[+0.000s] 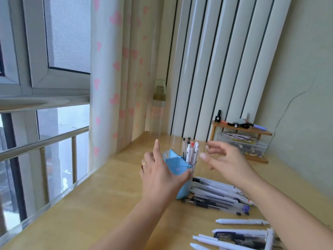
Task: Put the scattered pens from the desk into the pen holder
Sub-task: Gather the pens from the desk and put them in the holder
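The wooden table (100,199) is smooth and pale, with a clear raised strip along its left edge by the window. Toward the far right corner a small wooden shelf (241,129) stands over a clear plastic box (242,144) filled with mixed small bits, too blurred to tell apart. Near the middle of the table stands the pen holder (177,166), a blue cylinder divided by partitions at the top; its rear right compartment holds several upright pens (191,151), mostly white-bodied, while the near compartments look bare. The left hand (160,175) grips the holder's left side, thumb round the front wall, index finger straight and raised, a ring on one finger. The right hand (227,163) hovers just right of the upright pens, fingers apart and loosely curved, holding nothing. Scattered pens (219,197) lie flat in a pile touching the holder's base on the right; more white ones (241,221) lie toward the near right edge. The table's left half offers free room.
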